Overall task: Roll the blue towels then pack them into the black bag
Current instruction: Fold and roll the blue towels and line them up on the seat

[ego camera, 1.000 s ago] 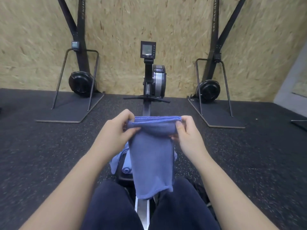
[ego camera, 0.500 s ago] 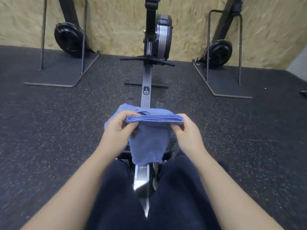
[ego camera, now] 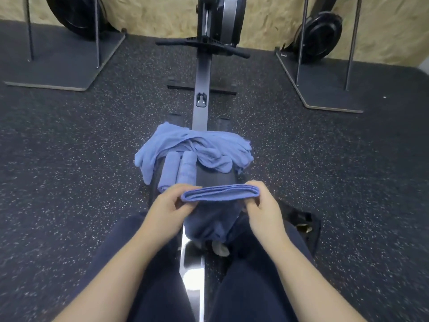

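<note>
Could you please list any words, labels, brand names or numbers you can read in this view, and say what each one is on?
None can be read.
The rowing machine's flywheel housing shows no legible marking.
The small latch plate on its rail bears no text.
The blue towel held by both hands, and the loose towels beyond it, are plain.

Two bare forearms enter from the near edge, no sleeves visible, no watch, rings or bands seen on wrists or fingers. Left hand (ego camera: 170, 209) and right hand (ego camera: 264, 209) both bare, no gloves. Nails short, unpainted as far as can be told. Legs in dark navy trousers (ego camera: 151, 263), plain soft fabric, no visible logos, seams or pockets. Feet mostly hidden; a pale sock or shoe tip (ego camera: 220, 248) shows between the legs, blurred.
</note>
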Motion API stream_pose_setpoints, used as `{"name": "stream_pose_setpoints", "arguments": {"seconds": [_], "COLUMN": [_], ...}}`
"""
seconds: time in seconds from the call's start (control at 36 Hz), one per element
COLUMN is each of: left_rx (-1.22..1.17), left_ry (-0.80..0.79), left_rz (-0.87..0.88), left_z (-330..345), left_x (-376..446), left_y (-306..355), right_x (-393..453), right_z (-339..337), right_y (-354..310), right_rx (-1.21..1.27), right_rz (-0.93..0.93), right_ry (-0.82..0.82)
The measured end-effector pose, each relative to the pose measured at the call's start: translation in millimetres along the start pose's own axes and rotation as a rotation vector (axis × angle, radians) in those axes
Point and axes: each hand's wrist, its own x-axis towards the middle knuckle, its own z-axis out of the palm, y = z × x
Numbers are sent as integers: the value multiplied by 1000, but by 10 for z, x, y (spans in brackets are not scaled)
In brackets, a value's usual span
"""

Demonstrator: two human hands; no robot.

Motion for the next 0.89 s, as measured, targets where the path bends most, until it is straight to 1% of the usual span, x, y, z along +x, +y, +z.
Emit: {"name": "stream_pose_setpoints", "arguments": {"seconds": [0.08,0.19,0.28,0.36,0.44,0.56,0.67,0.75,0.89], "left_rx": [91,243,124,36,-83,-197,-179,-148,-137], "left_ry": [1,64,97,115,101,50,42,26,30], "left_rz": [25,45,-26,-76,-106,-220,-283,-298,-351], "left_z": [16,18,53,115,191,267,341,396,488], "left_x": [101,291,471,647,812,1026,1249,1398,1648], "left_y": [-96,-213,-340,-395,-472,-701,-989,-1150,-1321], "right_x": [75,229,390,560,715,920,1152,1342,1641], "right_z": [40,75,118,194,274,353,436,509,614], "right_y": [117,175,211,329,435,584,797,942,1125], "right_rx": [2,24,35,37,46,33,11,-5,-49], "right_rz": [19,4,-18,0,25,49,83,125,181], "right_ry": [-3,12,31,69,83,48,22,2,15]}}
